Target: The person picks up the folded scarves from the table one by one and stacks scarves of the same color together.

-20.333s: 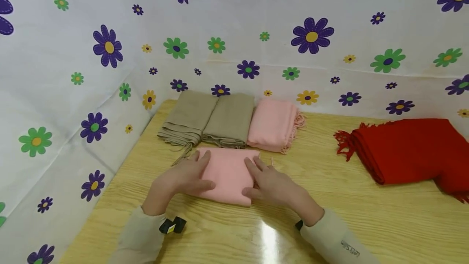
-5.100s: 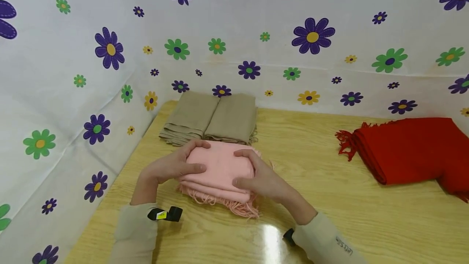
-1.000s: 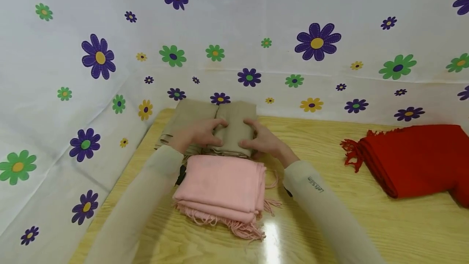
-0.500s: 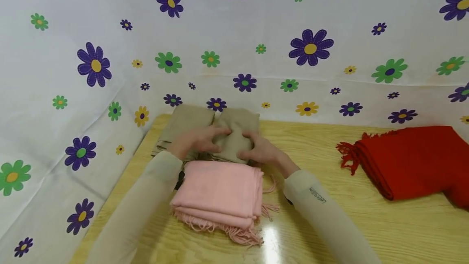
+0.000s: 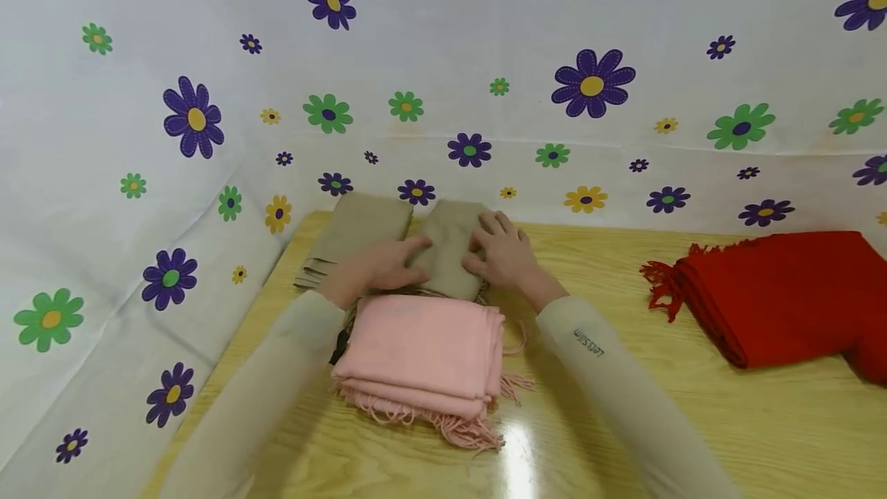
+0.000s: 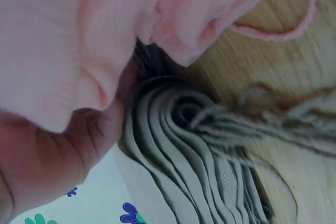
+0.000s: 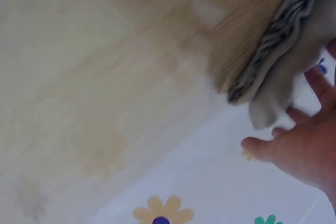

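Both hands on the right tan scarf [image 5: 449, 245] at the table's [image 5: 624, 406] back edge: left hand [image 5: 377, 268] w/ thumb tucked under it, right hand [image 5: 500, 252] flat on top. Second tan scarf [image 5: 356, 233] touches its left side, pink stack [image 5: 423, 353] right in front. Red scarf [image 5: 776, 291] far right, bare wood between.

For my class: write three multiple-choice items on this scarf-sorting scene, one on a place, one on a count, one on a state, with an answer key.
1. Where is the red scarf?
A. at the table's right side
B. under the pink stack
C. in a hand

2. How many beige scarves lie at the back?
A. one
B. two
C. four

3. What are both hands doing?
A. hanging idle
B. touching the right beige scarf
C. lifting the pink stack

Key: 1 A, it lies apart on the table; 2 B, left beige scarf beside it; 3 B, left hand and right hand flank it.
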Motion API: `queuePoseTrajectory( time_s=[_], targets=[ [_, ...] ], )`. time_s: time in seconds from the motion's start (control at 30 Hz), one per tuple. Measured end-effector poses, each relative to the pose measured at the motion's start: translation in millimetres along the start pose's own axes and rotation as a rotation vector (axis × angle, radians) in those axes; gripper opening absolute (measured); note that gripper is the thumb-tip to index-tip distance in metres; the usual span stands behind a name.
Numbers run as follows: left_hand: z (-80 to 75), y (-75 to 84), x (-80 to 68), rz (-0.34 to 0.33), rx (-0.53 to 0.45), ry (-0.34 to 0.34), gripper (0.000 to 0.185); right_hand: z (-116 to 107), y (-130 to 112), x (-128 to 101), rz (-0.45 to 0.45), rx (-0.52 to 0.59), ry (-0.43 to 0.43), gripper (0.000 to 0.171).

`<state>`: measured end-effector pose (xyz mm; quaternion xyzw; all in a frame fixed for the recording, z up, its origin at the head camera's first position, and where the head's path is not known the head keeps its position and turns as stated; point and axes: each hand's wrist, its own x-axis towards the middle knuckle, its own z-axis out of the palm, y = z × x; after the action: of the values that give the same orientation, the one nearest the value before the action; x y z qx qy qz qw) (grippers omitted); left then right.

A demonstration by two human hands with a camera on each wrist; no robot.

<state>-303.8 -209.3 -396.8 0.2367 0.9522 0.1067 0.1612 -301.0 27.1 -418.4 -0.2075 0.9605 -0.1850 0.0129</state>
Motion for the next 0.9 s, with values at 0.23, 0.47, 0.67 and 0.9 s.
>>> queuePoseTrajectory(
  time_s=[0.23, 0.47, 0.67, 0.9],
  targets=[
    [1.6, -2.4, 1.7, 0.019, -0.038, -0.033, 0.074, 0, -1, 1, 0.004, -0.096, -0.110, 0.027],
    [6.5, -8.7, 6.2, 0.140, -0.055, 0.024, 0.066, -1, -8, -6, 0.061, -0.157, -0.089, 0.027],
    [11.4, -10.2, 9.0, 0.137, -0.075, 0.076, 0.057, 1, 0, -3, 0.081, -0.048, 0.010, 0.034],
    [14.2, -3.3, 2.6, 0.019, 0.031, 0.099, 0.061, -2, 16, 3, 0.081, 0.175, -0.060, 0.070]
  ],
)
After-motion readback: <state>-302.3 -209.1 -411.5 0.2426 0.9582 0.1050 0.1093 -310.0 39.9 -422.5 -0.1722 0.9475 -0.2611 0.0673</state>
